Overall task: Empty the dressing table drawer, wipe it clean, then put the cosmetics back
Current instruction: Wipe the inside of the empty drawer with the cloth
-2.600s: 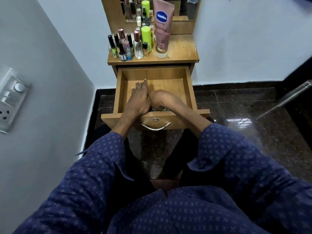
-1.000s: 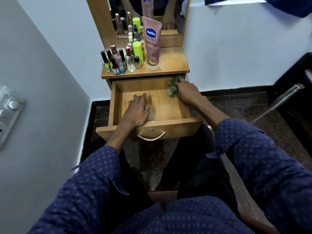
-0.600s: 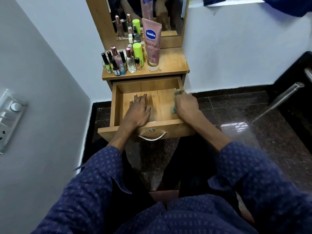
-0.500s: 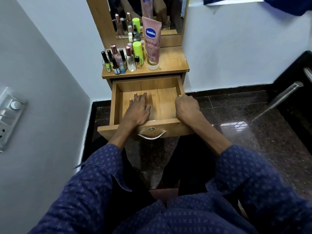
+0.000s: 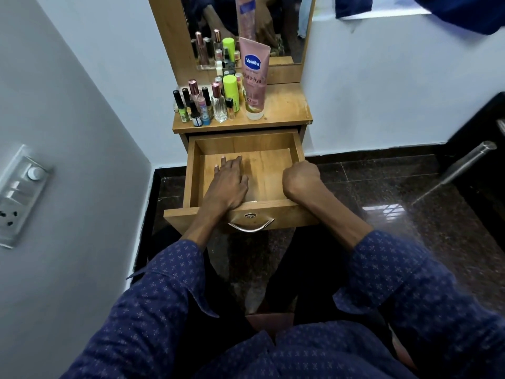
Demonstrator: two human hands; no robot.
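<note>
Drawer-wise, the pulled-out light wooden drawer [image 5: 246, 149] looks emptied. Left hand [image 5: 228, 184] lies flat and open inside; right hand [image 5: 300, 179] is fisted at 3 o'clock, contents hidden. Bottles and pink lotion tube [image 5: 254, 77] wait on the surface at 12, so restocking's left.

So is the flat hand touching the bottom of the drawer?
Touching. The head view shows the left hand lying palm down, fingers spread, flat on the drawer floor with no gap showing under it.
</note>
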